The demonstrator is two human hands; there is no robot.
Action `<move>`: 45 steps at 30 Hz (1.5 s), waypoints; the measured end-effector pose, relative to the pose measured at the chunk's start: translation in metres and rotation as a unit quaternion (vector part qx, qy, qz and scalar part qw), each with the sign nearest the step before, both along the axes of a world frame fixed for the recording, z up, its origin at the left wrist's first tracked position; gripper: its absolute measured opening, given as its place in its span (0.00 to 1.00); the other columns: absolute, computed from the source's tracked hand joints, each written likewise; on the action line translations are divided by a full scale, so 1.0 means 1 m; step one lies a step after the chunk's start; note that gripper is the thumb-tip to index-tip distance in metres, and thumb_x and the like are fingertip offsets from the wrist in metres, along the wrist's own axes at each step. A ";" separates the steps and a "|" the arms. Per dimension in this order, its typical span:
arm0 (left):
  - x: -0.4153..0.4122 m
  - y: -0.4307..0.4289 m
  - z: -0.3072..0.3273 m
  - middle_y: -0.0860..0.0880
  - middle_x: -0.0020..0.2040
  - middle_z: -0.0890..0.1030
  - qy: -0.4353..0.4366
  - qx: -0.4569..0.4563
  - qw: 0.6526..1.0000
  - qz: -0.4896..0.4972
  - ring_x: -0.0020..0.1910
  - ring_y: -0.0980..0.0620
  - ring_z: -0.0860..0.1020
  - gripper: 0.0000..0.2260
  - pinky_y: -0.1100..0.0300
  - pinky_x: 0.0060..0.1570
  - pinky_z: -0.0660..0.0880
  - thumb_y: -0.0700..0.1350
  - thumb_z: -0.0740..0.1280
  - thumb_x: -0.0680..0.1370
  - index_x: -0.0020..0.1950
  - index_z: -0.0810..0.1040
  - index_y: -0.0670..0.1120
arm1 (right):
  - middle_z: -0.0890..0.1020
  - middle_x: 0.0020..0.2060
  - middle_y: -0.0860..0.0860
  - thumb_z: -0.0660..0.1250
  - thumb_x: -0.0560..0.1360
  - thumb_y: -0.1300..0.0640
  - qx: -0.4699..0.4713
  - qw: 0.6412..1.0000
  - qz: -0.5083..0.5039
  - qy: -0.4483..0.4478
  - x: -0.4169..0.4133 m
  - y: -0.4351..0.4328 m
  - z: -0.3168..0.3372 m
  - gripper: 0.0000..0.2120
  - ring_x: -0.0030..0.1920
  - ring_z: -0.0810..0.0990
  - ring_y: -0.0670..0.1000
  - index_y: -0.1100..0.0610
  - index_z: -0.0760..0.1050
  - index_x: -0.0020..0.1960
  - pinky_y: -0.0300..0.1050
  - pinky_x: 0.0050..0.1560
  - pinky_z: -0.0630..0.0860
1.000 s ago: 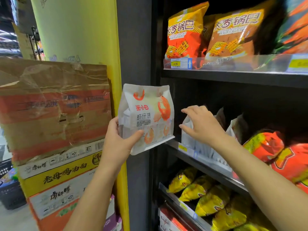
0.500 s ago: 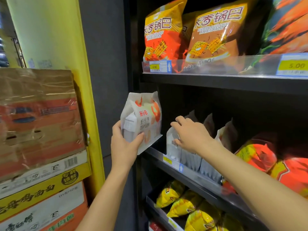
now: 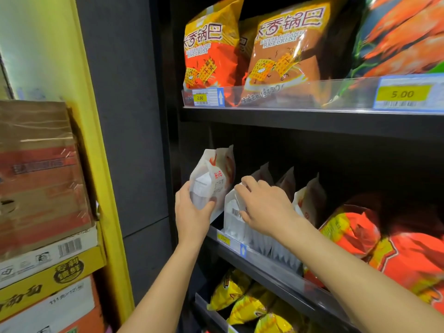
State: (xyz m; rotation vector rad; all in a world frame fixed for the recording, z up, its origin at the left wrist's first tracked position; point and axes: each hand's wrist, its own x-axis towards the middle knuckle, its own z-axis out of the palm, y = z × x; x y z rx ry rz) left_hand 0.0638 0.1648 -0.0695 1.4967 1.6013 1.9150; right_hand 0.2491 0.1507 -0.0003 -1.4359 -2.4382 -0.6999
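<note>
Grips with the left hand, thumb and fingers curled round its lower half, a white paper-look snack bag with red prawn print. Has carried it, in the half second past, from in front of the grey side panel into the mouth of the black middle shelf. Now holds it upright at the left end of the row, just beside the front white bag with a barcode, and turned more side-on than before.

Keeps the right hand on that front bag as earlier, fingers bent over its top edge and thumb pressed to its barcoded side.

Cannot tell whether the held bag's base touches the shelf: hidden behind the left hand. Shows only a sliver of the prawn print and part of the red lettering. Hides most of the row behind the right hand and wrist, leaving three white tops poking up.

Lower down, glossy yellow snack packs, cut off at the bottom edge. To the right, blurred orange-red foil bags, lettering unreadable.

Farther up, on the top shelf, an orange rice-crust bag and a brown rice-crust bag, behind a clear rail with a yellow price tag reading 2.90.
</note>
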 end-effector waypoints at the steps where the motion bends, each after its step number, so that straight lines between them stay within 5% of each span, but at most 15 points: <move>1: 0.002 0.004 -0.002 0.55 0.67 0.72 0.001 0.000 1.000 0.002 0.64 0.57 0.73 0.30 0.60 0.59 0.75 0.46 0.79 0.76 0.74 0.70 0.52 | 0.65 0.77 0.53 0.65 0.82 0.42 0.003 1.000 0.000 0.000 0.001 0.000 -0.001 0.30 0.64 0.76 0.56 0.52 0.62 0.78 0.50 0.51 0.79; 16: 0.011 0.046 -0.019 0.51 0.65 0.78 0.031 -0.097 0.995 -0.010 0.63 0.49 0.78 0.32 0.50 0.57 0.79 0.55 0.80 0.73 0.71 0.68 0.53 | 0.66 0.76 0.52 0.66 0.81 0.43 0.012 1.000 0.000 -0.005 0.009 0.002 -0.006 0.29 0.60 0.78 0.56 0.53 0.63 0.78 0.49 0.45 0.75; 23: 0.013 0.051 -0.024 0.48 0.65 0.78 0.070 -0.163 0.984 -0.005 0.57 0.50 0.79 0.33 0.56 0.47 0.77 0.55 0.81 0.72 0.69 0.67 0.49 | 0.66 0.76 0.52 0.66 0.82 0.44 0.005 1.000 0.002 -0.004 0.009 0.000 -0.002 0.30 0.60 0.78 0.56 0.53 0.62 0.78 0.48 0.46 0.77; 28: 0.017 0.030 -0.020 0.47 0.81 0.63 -0.009 -0.092 0.996 0.012 0.78 0.46 0.66 0.43 0.41 0.73 0.72 0.49 0.79 0.75 0.83 0.58 0.49 | 0.64 0.78 0.52 0.65 0.82 0.44 -0.001 1.000 0.008 -0.003 0.008 -0.002 0.000 0.30 0.63 0.77 0.57 0.52 0.61 0.80 0.49 0.48 0.77; 32: 0.028 0.005 -0.019 0.53 0.67 0.70 0.015 0.040 0.999 0.033 0.67 0.55 0.70 0.29 0.52 0.65 0.76 0.46 0.77 0.76 0.74 0.68 0.49 | 0.60 0.81 0.51 0.65 0.83 0.45 -0.012 1.000 0.016 -0.008 0.012 -0.005 0.006 0.34 0.67 0.75 0.57 0.51 0.55 0.83 0.50 0.51 0.77; 36: 0.047 -0.001 -0.014 0.53 0.71 0.70 0.069 -0.001 0.997 -0.038 0.68 0.56 0.70 0.30 0.56 0.65 0.74 0.52 0.76 0.78 0.76 0.67 0.50 | 0.65 0.78 0.51 0.66 0.82 0.48 0.000 1.000 -0.009 -0.011 0.019 -0.010 0.011 0.37 0.66 0.76 0.55 0.52 0.51 0.84 0.46 0.47 0.73; 40: 0.057 0.002 -0.019 0.53 0.76 0.67 0.107 -0.044 0.993 -0.037 0.74 0.54 0.65 0.37 0.53 0.72 0.69 0.59 0.74 0.77 0.81 0.62 0.51 | 0.77 0.64 0.51 0.67 0.82 0.48 0.016 0.999 -0.030 -0.024 0.026 -0.015 0.012 0.25 0.58 0.79 0.53 0.52 0.65 0.76 0.44 0.43 0.67; 45: 0.061 0.007 -0.020 0.48 0.76 0.68 0.145 -0.083 0.986 0.001 0.75 0.49 0.67 0.41 0.50 0.71 0.71 0.60 0.75 0.75 0.82 0.60 0.49 | 0.79 0.57 0.50 0.68 0.82 0.49 0.009 0.999 -0.040 -0.028 0.029 -0.018 0.011 0.16 0.52 0.75 0.51 0.51 0.74 0.68 0.42 0.39 0.62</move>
